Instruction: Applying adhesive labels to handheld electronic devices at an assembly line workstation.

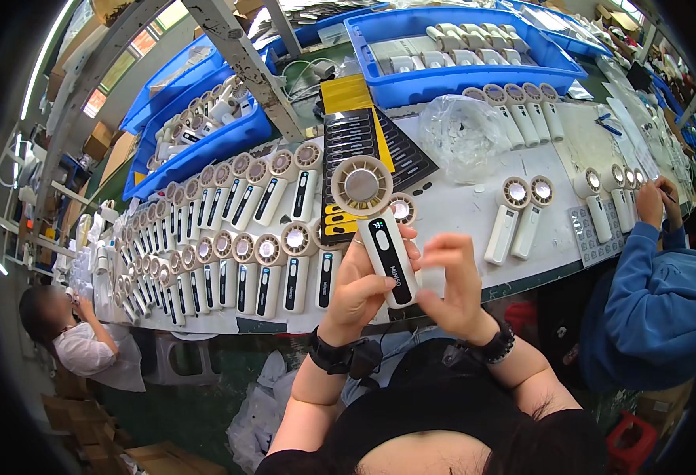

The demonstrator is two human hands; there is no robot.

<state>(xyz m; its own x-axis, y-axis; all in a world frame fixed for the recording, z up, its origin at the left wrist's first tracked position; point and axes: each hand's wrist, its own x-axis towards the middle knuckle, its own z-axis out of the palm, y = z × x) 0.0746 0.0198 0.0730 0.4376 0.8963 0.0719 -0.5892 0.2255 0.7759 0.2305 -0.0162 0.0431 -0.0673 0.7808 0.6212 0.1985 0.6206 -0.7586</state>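
A white handheld fan (395, 277) with a round beige-rimmed head and a lit display on its black front panel stands upright before me. My left hand (361, 289) is closed around its handle, the thumb pressed on the black panel. Close beside the handle's lower end, my right hand (459, 289) is raised with thumb and fingers apart, and I see nothing in it. Behind the held fan lie label sheets (399, 154) with black strips and yellow backing. Another fan head (403, 207) shows partly behind the held one.
Long rows of similar fans (267, 273) fill the table's left side. Two fans without black panels (514, 218) lie at right, near a clear plastic bag (463, 138). Blue bins (467, 91) line the back. Co-workers sit at far left (87, 348) and right (657, 293).
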